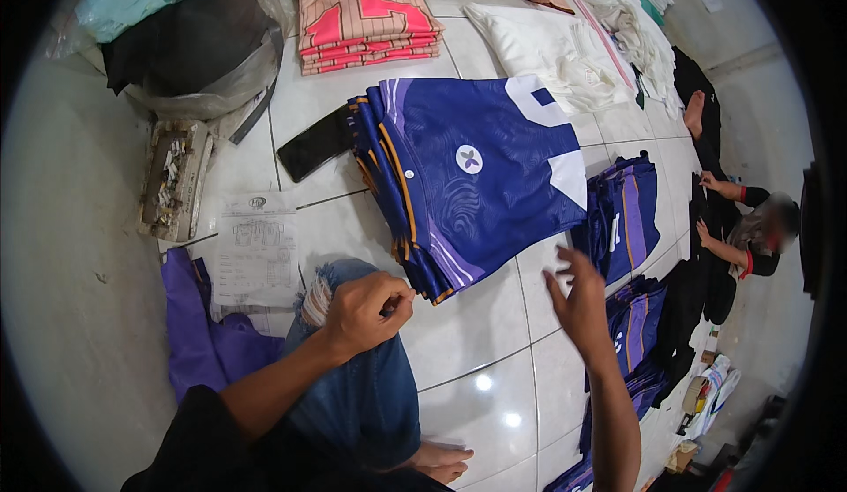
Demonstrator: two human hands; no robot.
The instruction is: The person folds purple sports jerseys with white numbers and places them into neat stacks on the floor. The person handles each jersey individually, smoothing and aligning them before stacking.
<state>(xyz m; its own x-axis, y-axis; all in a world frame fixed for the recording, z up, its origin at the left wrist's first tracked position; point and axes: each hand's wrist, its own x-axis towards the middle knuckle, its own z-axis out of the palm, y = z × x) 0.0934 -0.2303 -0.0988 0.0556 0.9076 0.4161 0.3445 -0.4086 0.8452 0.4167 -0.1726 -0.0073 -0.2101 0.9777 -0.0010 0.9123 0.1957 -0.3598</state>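
Observation:
In front of me on the tiled floor lies a stack of folded blue jerseys [490,174] with white print, purple side bands and orange edging. My left hand [374,310] is at the stack's near left corner, its fingers curled in; whether they pinch the edge of the cloth I cannot tell. My right hand [579,293], slightly blurred, hovers right of the stack with fingers apart and nothing in it. Just beyond it are folded blue and purple garments [622,214]. A black smartphone [316,144] lies at the stack's left side, partly covered by it.
Pink-print striped shirts [370,22] are stacked at the top, beside white cloth [556,55]. Leftward are a box of cigarette butts [175,181], a printed sheet [257,250], purple cloth [212,333] and a bag [198,35]. Another person [754,227] sits at right among black cloth; another's hand shows at top.

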